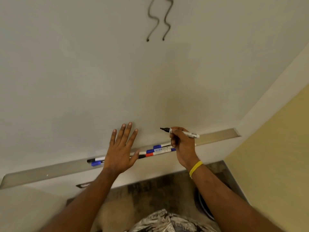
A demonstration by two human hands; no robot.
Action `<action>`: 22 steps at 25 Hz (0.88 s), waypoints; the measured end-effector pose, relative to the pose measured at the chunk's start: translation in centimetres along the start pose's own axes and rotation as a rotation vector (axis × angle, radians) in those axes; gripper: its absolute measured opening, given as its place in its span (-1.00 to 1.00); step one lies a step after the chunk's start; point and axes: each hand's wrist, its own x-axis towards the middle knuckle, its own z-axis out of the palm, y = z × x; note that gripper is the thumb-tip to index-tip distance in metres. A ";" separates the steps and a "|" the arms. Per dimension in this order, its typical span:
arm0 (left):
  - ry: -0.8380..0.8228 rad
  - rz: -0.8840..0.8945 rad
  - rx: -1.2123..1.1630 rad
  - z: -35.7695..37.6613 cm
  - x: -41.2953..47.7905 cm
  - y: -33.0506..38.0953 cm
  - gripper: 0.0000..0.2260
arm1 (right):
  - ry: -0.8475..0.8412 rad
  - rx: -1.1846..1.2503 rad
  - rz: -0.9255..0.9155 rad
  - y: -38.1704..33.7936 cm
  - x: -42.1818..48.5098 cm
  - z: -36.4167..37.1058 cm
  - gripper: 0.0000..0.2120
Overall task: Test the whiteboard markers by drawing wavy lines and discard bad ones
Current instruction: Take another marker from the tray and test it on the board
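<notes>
The whiteboard (pixel 83 72) fills most of the head view, with two dark wavy lines (pixel 158 20) near its top. My right hand (pixel 183 144) grips an uncapped black marker (pixel 192 134), its tip pointing left, just off the board. My left hand (pixel 121 149) is spread flat with straight fingers in front of the board's lower part, above the metal tray (pixel 50 172). Several capped markers (pixel 155 150) in blue, red and black lie along the tray, some hidden behind my left hand.
A yellow wall (pixel 275 164) meets the board at the right. Below the tray are a dark patterned floor (pixel 158 190) and the rim of a round dark container (pixel 203 206) beside my right forearm. A yellow band circles my right wrist.
</notes>
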 end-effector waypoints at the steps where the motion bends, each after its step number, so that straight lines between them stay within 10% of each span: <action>1: -0.060 -0.004 0.001 1.1 -0.9 -0.1 -0.32 | 0.018 -0.013 0.033 0.8 -0.1 -0.5 -0.85; 10: -0.501 -0.062 -0.030 6.2 -4.4 1.4 -0.34 | 0.126 -0.127 0.245 5.4 -1.3 -3.3 -0.85; 22: -0.503 -0.024 -0.115 9.5 0.8 2.3 -0.71 | 0.165 -0.245 0.287 6.4 -0.5 -4.3 -0.89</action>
